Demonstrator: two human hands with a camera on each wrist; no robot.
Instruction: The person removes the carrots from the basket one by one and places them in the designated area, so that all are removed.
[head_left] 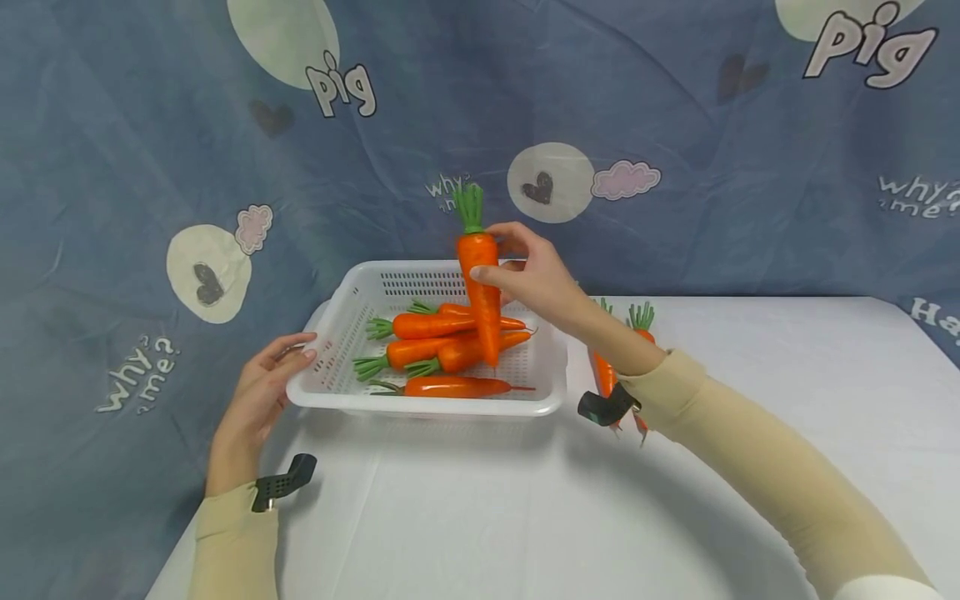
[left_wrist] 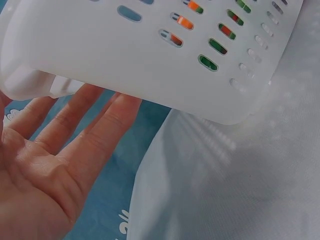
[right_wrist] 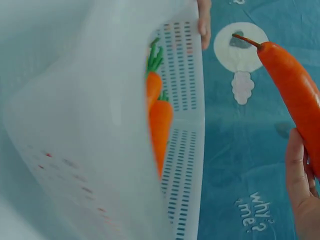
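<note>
My right hand pinches an orange toy-like carrot by its upper body, green top up and tip down, above a white plastic basket. In the right wrist view this carrot shows its thin root end, with fingers along its side. Several carrots lie crosswise in the basket, green tops to the left. At the basket's left end, my left hand holds the rim. The left wrist view has its fingers reaching under the basket edge; the thumb is mostly hidden there.
Right of the basket, two carrots lie on the white-covered table, partly hidden by my right forearm. Behind the table hangs a blue printed cloth. The table's left edge runs close beside my left arm.
</note>
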